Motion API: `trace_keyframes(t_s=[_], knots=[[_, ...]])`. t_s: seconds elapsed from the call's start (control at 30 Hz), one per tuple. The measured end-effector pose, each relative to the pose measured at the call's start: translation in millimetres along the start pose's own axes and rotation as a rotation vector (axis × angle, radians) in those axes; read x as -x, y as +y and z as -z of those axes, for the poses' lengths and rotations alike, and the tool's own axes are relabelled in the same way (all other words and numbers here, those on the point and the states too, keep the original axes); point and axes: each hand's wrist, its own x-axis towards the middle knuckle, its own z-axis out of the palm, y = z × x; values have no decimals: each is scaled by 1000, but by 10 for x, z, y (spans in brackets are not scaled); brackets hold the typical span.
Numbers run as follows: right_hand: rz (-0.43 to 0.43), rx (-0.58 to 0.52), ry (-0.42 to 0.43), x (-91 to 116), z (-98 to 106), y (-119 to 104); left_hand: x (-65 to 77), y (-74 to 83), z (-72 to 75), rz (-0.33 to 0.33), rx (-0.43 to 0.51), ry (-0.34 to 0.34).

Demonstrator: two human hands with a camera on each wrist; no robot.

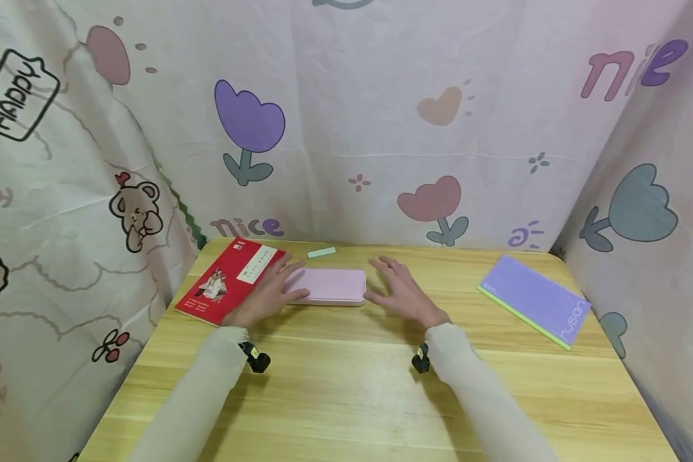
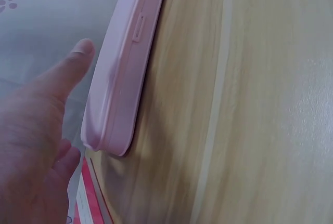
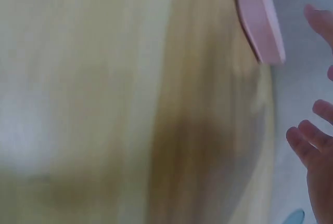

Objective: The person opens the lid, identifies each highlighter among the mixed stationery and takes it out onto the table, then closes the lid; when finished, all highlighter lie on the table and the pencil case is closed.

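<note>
A pink pencil case (image 1: 333, 287) lies closed on the wooden table, its long side facing me. In the left wrist view the pencil case (image 2: 117, 73) shows a small clasp on its front side. My left hand (image 1: 273, 290) is at the case's left end, fingers spread, overlapping its corner in the head view. Off the right end, my right hand (image 1: 403, 292) has its fingers apart and its thumb near the case's edge. In the right wrist view, that hand (image 3: 317, 146) is clear of the case's end (image 3: 263, 21) and holds nothing.
A red book (image 1: 222, 285) lies on the left, partly under my left hand and forearm. Behind the case is a small pale green strip (image 1: 321, 253). A purple notebook (image 1: 534, 298) with a lime edge lies at the right. Printed curtains (image 1: 335, 128) hang around the table (image 1: 346, 385).
</note>
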Motion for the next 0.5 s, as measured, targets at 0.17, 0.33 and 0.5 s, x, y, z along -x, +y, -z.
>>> trace_keyframes(t_s=[0.17, 0.33, 0.5], knots=[[31, 2, -58, -82, -178, -55, 2, -21, -32, -15, 28, -4], [52, 33, -88, -125, -301, -102, -1, -37, -55, -18, 29, -11], [58, 19, -101, -149, -351, -136, 16, -33, -61, 10, 12, -29]])
